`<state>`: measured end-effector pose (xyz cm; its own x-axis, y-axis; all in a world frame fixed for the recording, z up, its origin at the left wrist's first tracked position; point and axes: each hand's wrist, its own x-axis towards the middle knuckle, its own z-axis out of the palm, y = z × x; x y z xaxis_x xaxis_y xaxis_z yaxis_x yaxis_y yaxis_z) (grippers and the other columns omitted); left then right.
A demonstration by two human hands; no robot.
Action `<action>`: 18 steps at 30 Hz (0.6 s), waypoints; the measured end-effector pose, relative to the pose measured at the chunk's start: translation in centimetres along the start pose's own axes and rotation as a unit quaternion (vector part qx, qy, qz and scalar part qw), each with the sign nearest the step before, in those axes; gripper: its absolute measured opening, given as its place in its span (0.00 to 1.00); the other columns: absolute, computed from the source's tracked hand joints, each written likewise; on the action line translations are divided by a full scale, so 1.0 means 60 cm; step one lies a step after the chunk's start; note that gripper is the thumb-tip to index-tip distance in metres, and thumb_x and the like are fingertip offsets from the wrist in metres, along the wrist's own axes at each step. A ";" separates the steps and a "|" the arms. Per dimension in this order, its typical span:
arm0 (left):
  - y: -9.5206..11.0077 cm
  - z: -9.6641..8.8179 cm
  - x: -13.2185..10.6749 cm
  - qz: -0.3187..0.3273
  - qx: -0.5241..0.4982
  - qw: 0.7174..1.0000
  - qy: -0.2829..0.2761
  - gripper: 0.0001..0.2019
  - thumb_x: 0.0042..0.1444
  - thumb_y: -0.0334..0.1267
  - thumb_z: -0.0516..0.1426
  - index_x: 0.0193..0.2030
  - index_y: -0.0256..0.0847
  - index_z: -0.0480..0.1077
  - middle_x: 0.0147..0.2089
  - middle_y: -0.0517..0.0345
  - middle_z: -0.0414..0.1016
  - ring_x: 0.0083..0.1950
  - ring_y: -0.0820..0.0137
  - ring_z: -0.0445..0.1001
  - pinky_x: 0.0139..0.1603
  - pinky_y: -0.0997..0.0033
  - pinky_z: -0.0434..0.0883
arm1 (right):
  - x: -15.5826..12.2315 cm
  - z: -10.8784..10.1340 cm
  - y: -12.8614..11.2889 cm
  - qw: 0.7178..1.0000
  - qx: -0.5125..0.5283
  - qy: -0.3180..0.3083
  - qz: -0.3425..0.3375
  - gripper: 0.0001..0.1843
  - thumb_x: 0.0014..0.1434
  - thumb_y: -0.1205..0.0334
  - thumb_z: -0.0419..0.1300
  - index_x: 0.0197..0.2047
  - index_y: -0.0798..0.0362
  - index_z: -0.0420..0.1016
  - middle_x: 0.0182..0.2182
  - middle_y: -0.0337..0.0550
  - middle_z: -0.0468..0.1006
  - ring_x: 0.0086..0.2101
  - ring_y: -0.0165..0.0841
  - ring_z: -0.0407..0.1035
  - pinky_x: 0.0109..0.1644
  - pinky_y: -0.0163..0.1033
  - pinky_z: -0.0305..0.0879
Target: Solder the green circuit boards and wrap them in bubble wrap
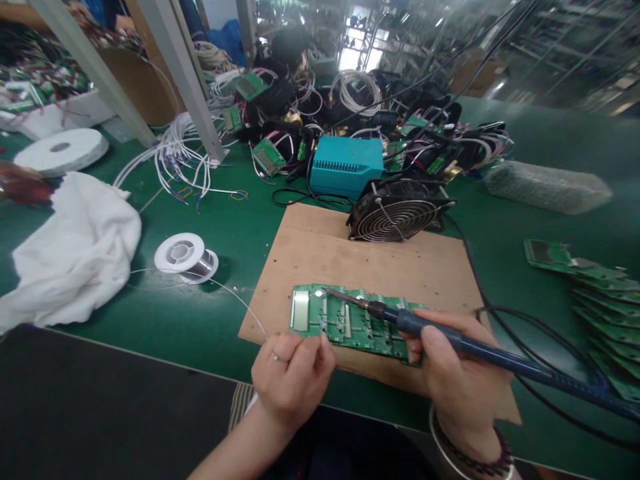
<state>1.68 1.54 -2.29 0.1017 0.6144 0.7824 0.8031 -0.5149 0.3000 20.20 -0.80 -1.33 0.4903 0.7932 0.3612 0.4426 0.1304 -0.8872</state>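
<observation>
My right hand (pixel 453 367) is closed round the handle of a soldering iron (pixel 430 327). The iron's tip reaches the upper left part of a green circuit board (pixel 313 317), close to a small white spot; whether it touches cannot be told. My left hand (pixel 293 373) is pinched at the board's lower edge, holding solder wire (pixel 240 297) that runs back to a white spool (pixel 185 257). The wire's end is hidden by the fingers. Under the board lies a brown wooden sheet (pixel 310 240).
A black fan (pixel 400 210) stands behind the board, by a teal box (pixel 347 163). Stacked boards (pixel 607 313) lie at right, along with the iron's black cable. A white cloth (pixel 85 247) and wire bundles (pixel 185 153) occupy the left. Another person's arm shows at upper left.
</observation>
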 end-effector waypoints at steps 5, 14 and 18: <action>0.001 -0.003 0.004 0.003 -0.023 1.000 0.013 0.07 0.53 0.27 0.58 0.27 0.41 0.66 0.22 0.66 0.67 0.21 0.78 0.65 0.23 0.76 0.65 | -0.002 0.000 0.002 0.999 0.045 0.011 0.008 0.07 0.57 0.59 0.60 0.36 0.53 0.75 0.19 0.36 0.73 0.17 0.29 0.66 0.19 0.36 0.64; 0.000 0.002 0.001 -0.015 -0.004 1.000 -0.005 0.09 0.54 0.28 0.58 0.25 0.41 0.66 0.21 0.65 0.65 0.21 0.77 0.64 0.23 0.75 0.64 | -0.001 -0.001 0.001 1.000 0.025 -0.008 -0.001 0.06 0.56 0.60 0.62 0.36 0.53 0.76 0.18 0.35 0.73 0.17 0.29 0.66 0.18 0.35 0.64; -0.001 0.003 0.001 -0.012 0.003 1.000 -0.012 0.09 0.54 0.28 0.58 0.24 0.41 0.67 0.21 0.65 0.66 0.22 0.77 0.65 0.23 0.76 0.65 | -0.001 -0.001 0.000 1.000 0.023 -0.010 0.009 0.07 0.56 0.59 0.62 0.36 0.54 0.76 0.19 0.35 0.72 0.16 0.28 0.65 0.18 0.36 0.63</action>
<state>1.72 1.73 -2.36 0.0965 0.6413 0.7612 0.8089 -0.4962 0.3155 20.18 -0.89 -1.32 0.4826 0.8074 0.3393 0.3987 0.1424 -0.9060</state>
